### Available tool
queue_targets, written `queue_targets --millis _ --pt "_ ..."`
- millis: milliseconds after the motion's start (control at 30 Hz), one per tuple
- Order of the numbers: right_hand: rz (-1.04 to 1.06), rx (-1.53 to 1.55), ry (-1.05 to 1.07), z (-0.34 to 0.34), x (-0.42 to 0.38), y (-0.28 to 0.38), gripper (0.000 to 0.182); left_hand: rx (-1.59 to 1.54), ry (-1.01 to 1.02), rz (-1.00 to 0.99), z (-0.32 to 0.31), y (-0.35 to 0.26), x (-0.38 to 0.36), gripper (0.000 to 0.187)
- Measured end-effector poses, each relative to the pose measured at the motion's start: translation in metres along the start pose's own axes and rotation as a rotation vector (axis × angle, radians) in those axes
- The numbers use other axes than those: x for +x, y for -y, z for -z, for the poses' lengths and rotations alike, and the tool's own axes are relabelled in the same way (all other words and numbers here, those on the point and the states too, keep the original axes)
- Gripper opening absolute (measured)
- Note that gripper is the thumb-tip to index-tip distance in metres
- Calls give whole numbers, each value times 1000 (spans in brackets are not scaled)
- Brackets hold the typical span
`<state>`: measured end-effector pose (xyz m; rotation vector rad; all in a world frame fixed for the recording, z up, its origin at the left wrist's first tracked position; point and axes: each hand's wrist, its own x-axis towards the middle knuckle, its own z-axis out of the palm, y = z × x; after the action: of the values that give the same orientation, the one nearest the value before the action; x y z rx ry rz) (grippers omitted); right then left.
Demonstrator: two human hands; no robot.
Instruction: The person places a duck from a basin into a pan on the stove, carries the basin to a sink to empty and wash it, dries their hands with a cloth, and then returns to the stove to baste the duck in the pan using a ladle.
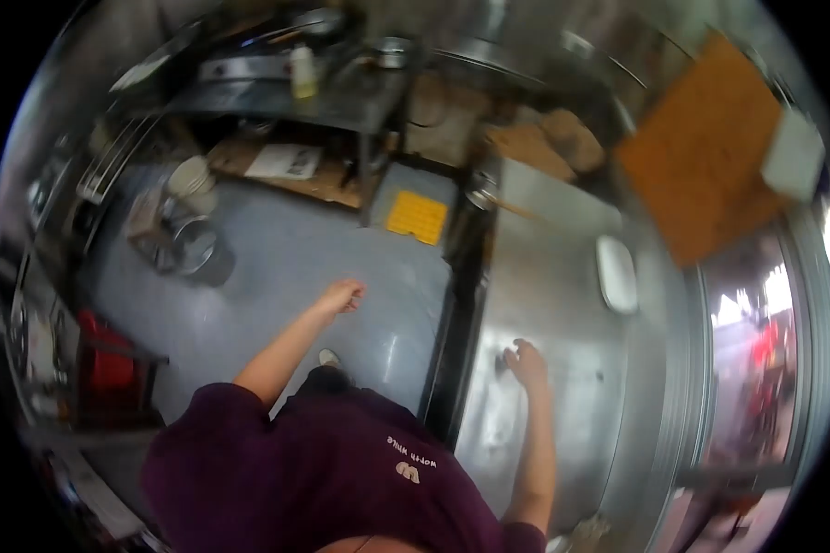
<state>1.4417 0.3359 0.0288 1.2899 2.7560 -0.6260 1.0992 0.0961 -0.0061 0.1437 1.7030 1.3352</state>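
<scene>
My left hand (342, 297) hangs over the grey floor (277, 249), its fingers curled in loosely, and nothing shows in it. Over the long steel counter (563, 405) is my right hand (526, 361), its fingers bent but apart and holding nothing. A small dark spot lies beside its fingertips, too blurred to tell whether it is a thing or a shadow. Farther up the counter, beyond my right hand, sits a white oblong dish (616, 275).
A yellow mat (417, 217) lies beyond the floor. A grey bucket (202, 251) stands at the left, with a red item (107, 355) below it. A bottle (302, 72) stands on a shelf. An orange-brown board (705, 147) is at the upper right.
</scene>
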Motion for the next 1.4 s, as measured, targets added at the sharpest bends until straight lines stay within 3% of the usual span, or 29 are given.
queue_targets --millis 67,167,267,433,600,667,867,967,1067,1267,1300,1367,1400 --pt "156 49 -38 -27 42 51 36 15 -16 39 59 24 26 22" --pt "249 124 76 -64 95 142 33 -78 -121 115 151 52 39 21" --pt "286 159 170 -109 134 213 32 -201 -363 141 232 73 26 26" --pt "327 107 393 -151 184 307 35 -350 -587 149 335 83 6 26" --pt "361 -38 472 -160 246 358 35 -499 -710 78 371 69 32 25" --pt "362 -33 487 -152 284 382 35 -497 -758 67 369 31 47 24" --pt "524 133 377 -151 423 476 29 -624 -543 164 411 14 131 20" --pt "581 225 375 -155 482 541 30 -504 -649 336 447 74 160 20" --pt "644 324 458 -140 520 625 31 -460 -784 421 473 86 159 24" --pt "846 354 558 -117 597 797 33 -695 -986 478 492 99 162 25" --pt "836 369 553 -109 607 826 32 -747 -910 449 500 128 169 23" --pt "871 400 486 -107 640 879 32 -594 -861 483 512 127 178 19" --pt "914 413 426 -107 662 899 33 -276 -717 446 526 130 182 18"
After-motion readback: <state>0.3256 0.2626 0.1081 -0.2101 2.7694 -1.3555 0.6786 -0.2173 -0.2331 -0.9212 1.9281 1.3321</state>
